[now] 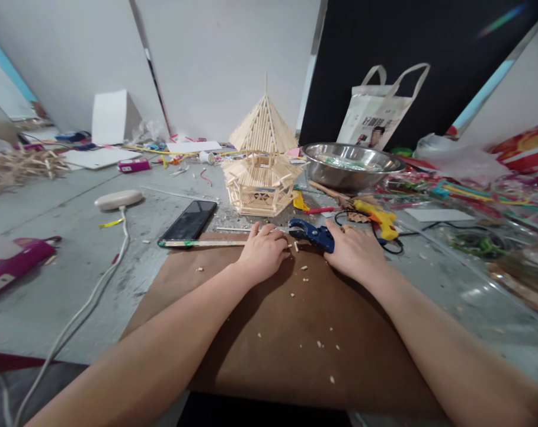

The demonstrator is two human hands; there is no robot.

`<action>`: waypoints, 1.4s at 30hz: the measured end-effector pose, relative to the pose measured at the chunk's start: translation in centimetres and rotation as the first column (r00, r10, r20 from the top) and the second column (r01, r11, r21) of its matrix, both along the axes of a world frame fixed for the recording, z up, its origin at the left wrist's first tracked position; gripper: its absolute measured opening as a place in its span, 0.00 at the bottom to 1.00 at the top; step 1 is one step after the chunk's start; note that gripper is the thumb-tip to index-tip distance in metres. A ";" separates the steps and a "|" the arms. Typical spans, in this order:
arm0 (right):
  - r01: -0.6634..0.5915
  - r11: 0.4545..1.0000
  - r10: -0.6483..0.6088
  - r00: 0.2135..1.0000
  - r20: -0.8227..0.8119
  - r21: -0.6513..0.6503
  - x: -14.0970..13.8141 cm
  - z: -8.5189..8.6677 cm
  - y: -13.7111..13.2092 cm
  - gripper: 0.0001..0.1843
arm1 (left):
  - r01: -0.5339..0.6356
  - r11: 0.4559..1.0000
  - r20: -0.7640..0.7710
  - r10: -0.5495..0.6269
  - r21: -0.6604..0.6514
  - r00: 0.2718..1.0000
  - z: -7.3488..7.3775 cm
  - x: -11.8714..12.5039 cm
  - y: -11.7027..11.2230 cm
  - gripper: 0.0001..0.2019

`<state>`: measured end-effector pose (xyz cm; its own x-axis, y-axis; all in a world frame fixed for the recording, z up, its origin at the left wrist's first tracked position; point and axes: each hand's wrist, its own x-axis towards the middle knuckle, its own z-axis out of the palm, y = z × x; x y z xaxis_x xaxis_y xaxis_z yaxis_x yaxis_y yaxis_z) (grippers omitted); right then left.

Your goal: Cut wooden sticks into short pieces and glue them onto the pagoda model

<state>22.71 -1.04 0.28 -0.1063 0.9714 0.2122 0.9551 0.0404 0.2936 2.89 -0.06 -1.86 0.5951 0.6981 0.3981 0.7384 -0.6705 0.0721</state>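
Note:
My left hand [263, 252] lies on the brown paper sheet [291, 344] with its fingers curled down on a thin wooden stick [207, 243] that runs off to the left. My right hand [355, 250] is closed round the handles of blue cutting pliers [312, 232], whose jaws point left toward the stick's end. Small wood chips are scattered over the paper between my arms. Just beyond the hands stands a pavilion model built of wooden sticks [262, 163].
A black phone [189, 222] lies left of the model. A yellow glue gun [380, 218] and its black cord sit to the right, behind them a steel bowl [351, 163] and a white tote bag [378, 115]. A white cable [91, 302] crosses the left side; loose sticks are piled far left.

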 end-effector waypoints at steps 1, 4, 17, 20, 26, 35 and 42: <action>-0.007 1.000 0.007 1.000 -0.005 0.008 -0.1 0.0 0.0 0.33 | 0.006 1.000 -0.007 -0.006 -0.002 1.000 0.0 0.1 0.0 0.09; -0.025 0.999 0.026 0.999 -0.024 0.027 -0.3 -0.1 0.0 0.33 | 0.011 1.000 -0.020 -0.011 0.005 1.000 0.2 0.1 -0.1 0.10; -0.129 0.987 0.140 0.983 -0.116 0.098 -1.0 0.4 -0.6 0.31 | -0.041 0.998 0.156 0.049 -0.052 0.987 0.7 -0.5 -0.3 0.09; -0.161 0.981 0.177 0.970 -0.169 0.104 -1.1 0.4 -0.6 0.32 | -0.071 0.979 0.395 0.143 -0.190 0.908 1.0 -0.7 -0.4 0.07; -0.244 0.956 0.282 0.920 -0.273 0.165 -0.9 0.0 -0.4 0.35 | 0.086 0.891 0.682 0.276 -0.445 0.677 1.5 -0.7 -0.6 0.12; -0.280 0.945 0.325 0.864 -0.384 0.169 -1.3 0.2 -0.7 0.37 | 0.368 0.738 0.798 0.378 -0.566 0.470 1.7 -0.6 -0.7 0.06; -0.308 0.941 0.337 0.869 -0.362 0.136 -1.9 0.5 -1.2 0.35 | 0.348 0.773 0.791 0.305 -0.531 0.530 1.4 -0.6 -0.9 0.02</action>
<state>20.83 -2.25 0.79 -0.3098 0.8773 0.3665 0.9311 0.3579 -0.0696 2.34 -0.95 -0.44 0.2504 0.9427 0.2205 0.1028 -0.2523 0.9622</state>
